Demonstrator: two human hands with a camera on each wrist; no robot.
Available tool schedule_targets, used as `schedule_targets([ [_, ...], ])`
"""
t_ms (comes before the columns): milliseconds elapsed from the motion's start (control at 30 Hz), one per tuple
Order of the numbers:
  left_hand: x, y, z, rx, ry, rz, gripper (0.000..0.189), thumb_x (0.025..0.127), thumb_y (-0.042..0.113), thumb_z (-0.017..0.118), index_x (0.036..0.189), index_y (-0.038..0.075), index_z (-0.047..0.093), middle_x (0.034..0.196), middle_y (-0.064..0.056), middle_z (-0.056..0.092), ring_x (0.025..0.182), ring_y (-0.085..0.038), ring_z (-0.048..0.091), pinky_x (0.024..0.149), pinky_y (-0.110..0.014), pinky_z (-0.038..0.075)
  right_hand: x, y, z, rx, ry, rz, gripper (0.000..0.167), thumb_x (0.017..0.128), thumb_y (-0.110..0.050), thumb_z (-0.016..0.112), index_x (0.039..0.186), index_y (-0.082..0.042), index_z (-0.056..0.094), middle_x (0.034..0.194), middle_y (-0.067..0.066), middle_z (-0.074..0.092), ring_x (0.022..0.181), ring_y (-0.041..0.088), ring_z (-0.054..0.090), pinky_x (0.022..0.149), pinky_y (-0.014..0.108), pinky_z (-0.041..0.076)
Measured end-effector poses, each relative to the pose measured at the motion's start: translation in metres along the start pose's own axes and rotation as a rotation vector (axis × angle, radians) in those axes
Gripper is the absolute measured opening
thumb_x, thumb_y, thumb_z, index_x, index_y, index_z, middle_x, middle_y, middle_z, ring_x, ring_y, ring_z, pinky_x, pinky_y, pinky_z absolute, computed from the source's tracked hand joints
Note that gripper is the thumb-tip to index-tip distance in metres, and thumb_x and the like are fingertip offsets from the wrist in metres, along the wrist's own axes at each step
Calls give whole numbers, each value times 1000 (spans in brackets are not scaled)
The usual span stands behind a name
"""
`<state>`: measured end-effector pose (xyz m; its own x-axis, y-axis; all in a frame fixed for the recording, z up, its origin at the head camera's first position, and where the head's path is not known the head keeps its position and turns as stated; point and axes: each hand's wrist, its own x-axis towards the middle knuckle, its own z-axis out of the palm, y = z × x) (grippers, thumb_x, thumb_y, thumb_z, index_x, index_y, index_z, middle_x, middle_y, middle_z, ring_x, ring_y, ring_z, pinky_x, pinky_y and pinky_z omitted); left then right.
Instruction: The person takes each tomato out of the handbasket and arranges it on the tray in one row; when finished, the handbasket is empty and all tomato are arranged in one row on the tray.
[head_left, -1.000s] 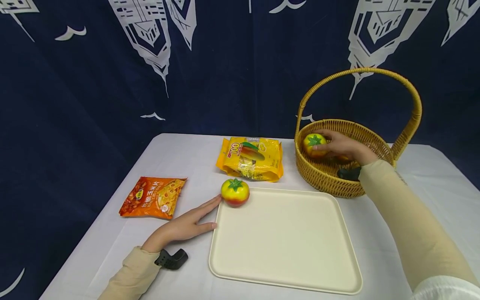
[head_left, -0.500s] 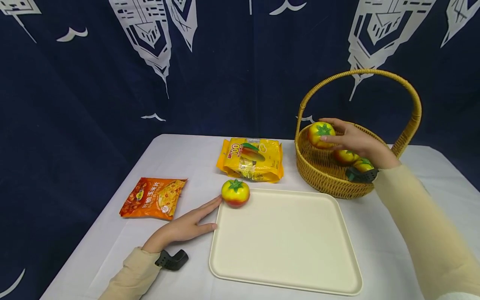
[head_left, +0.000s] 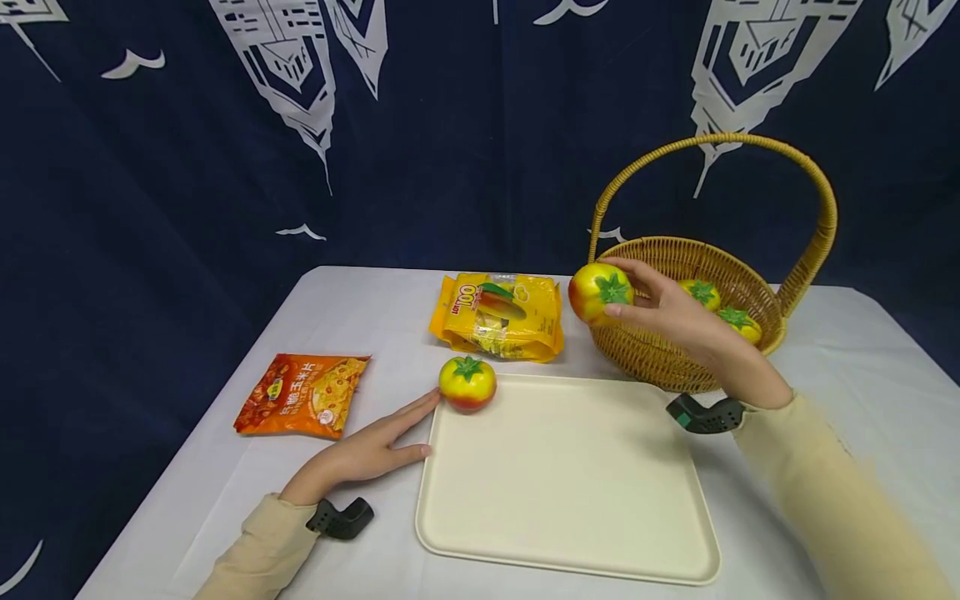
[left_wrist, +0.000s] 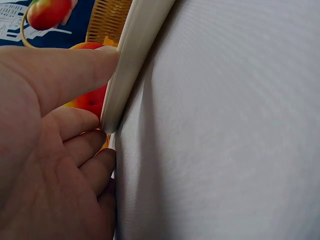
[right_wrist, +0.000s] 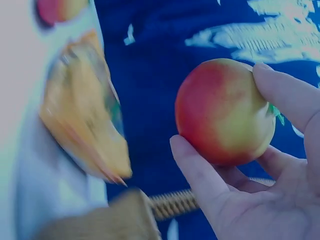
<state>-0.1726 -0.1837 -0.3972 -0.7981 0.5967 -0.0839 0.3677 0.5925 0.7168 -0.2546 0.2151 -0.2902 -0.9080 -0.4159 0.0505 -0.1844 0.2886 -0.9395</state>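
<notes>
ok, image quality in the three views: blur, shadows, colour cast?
Head: mostly crisp, right sleeve soft-edged, faint shadow on the cream tray; left wrist: rather dim, soft shadow on the white tablecloth beside the tray; right wrist: bluish cast, washed-out left edge, yellow mango-print packet blurred, held tomato noticeably clearer.

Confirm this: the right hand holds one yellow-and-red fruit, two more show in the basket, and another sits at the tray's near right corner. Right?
The corner is wrong: the head view shows that last fruit at the far left corner of the tray. The rest stands.
</notes>
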Motion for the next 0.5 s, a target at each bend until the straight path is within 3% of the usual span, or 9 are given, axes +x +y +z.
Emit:
schedule_targets([
  [133,0,0,0,-3,3,0,69,94,32,56,150,10,22,154,-3,14,138,-22,15,109,-45,19,-2,10,25,85,-87,-2,64,92,-13,61,146,-11,27,136,16,36,117,29,45,88,27,47],
  [333,0,1,-1,-5,2,-1,69,94,31,57,150,11,21,154,-1,13,138,-18,15,109,-41,20,-2,27,55,110,-171,34,66,90,-17,65,141,3,27,132,21,43,122,33,43,89,28,46],
  [500,-1,1,-1,-3,2,6,68,94,31,57,150,11,22,154,-1,13,138,-19,15,109,-42,19,0,42,72,129,-254,65,65,89,-15,65,140,5,30,131,21,44,118,32,47,89,33,47],
])
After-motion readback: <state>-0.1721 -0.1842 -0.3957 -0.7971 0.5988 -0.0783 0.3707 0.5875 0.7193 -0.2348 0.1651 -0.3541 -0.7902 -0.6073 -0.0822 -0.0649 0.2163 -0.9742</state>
